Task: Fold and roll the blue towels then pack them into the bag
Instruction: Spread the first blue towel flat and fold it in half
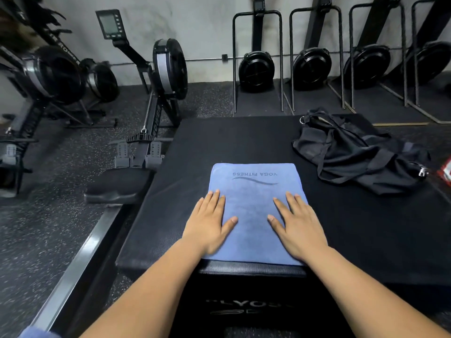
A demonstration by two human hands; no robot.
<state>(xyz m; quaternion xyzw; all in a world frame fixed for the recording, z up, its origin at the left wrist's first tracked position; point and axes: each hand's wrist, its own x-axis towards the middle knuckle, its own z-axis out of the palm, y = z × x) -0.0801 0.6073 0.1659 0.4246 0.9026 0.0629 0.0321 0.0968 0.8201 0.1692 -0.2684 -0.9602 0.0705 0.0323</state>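
A blue towel (253,206), folded into a rectangle with "YOGA FITNESS" printed on it, lies flat on a black padded box (244,140). My left hand (210,225) rests flat on the towel's left edge with its fingers straight. My right hand (297,225) lies flat on the towel's right side, fingers spread. A black bag (353,152) lies crumpled on the box at the far right, with a metal ring and clip showing. A bit of blue fabric (39,334) shows at the bottom left corner.
A rowing machine (156,98) stands close to the box's left side, its seat and rail running alongside. More rowers stand upright against the back wall (312,67). A red and white item (446,172) lies at the right edge.
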